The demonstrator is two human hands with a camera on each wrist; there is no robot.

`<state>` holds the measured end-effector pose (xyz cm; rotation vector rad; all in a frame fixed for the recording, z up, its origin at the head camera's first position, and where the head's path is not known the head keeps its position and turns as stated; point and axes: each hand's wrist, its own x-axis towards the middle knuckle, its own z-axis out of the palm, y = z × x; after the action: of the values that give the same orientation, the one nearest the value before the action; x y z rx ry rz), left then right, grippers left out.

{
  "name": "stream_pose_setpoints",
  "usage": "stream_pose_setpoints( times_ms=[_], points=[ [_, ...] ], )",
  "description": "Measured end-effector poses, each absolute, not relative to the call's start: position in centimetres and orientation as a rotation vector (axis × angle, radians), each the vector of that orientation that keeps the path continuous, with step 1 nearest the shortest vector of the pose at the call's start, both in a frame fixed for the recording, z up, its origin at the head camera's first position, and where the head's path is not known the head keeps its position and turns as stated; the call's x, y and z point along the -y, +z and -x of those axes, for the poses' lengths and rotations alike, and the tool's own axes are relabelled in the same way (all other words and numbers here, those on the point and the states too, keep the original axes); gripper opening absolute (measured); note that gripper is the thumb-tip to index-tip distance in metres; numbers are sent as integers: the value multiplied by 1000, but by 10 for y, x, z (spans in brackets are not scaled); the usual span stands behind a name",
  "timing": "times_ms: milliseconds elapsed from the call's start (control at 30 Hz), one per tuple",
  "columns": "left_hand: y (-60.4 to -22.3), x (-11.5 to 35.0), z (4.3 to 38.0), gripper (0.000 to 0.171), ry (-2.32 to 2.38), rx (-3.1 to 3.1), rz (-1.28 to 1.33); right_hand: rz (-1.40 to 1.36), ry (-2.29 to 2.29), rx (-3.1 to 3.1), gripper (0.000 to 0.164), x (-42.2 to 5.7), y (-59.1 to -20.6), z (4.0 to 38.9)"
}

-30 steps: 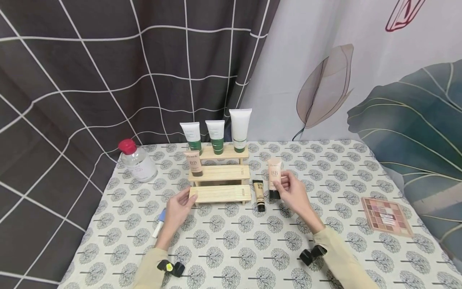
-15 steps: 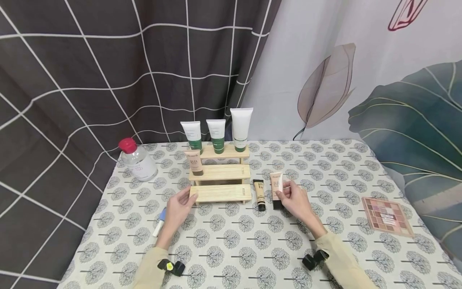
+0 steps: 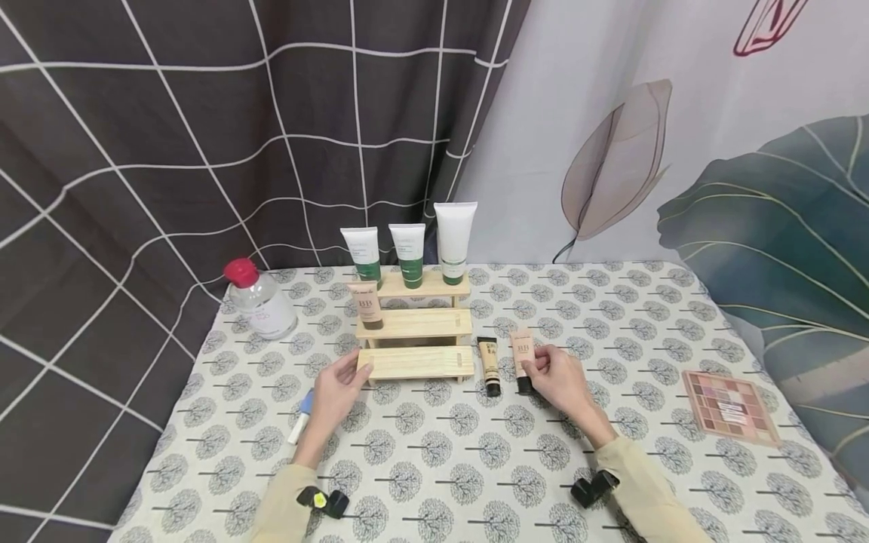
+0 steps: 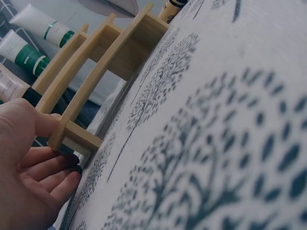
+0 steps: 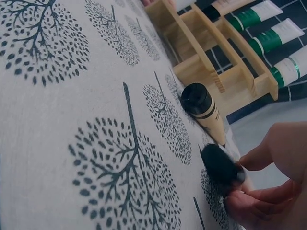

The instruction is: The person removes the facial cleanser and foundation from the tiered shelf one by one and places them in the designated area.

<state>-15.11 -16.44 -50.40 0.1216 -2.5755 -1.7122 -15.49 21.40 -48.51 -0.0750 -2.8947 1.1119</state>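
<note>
A person's right hand pinches a soft beige BB cream tube between thumb and fingers, its black cap toward the tree-printed table. Just left of those fingers lies a smaller tan tube. The left hand, fingers loosely spread, steadies the end of a stepped wooden rack; beyond, a matching BB tube and three glossy green-and-white tubes stand cap-down.
</note>
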Motion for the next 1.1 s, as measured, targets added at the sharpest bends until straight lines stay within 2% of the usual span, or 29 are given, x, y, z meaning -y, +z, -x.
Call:
stream_pose_setpoints(
  times_ms=[200, 400, 1100],
  points=[
    [-502, 163, 151, 54, -1706, 2584, -130, 45, 1013, 2860, 33, -216, -482, 152],
    [-501, 163, 151, 54, -1697, 2584, -114, -36, 1030, 2826, 35, -206, -463, 149],
    [-501, 163, 149, 54, -1686, 2574, -112, -338, 1288, 2655, 32, -119, -407, 172]
  ],
)
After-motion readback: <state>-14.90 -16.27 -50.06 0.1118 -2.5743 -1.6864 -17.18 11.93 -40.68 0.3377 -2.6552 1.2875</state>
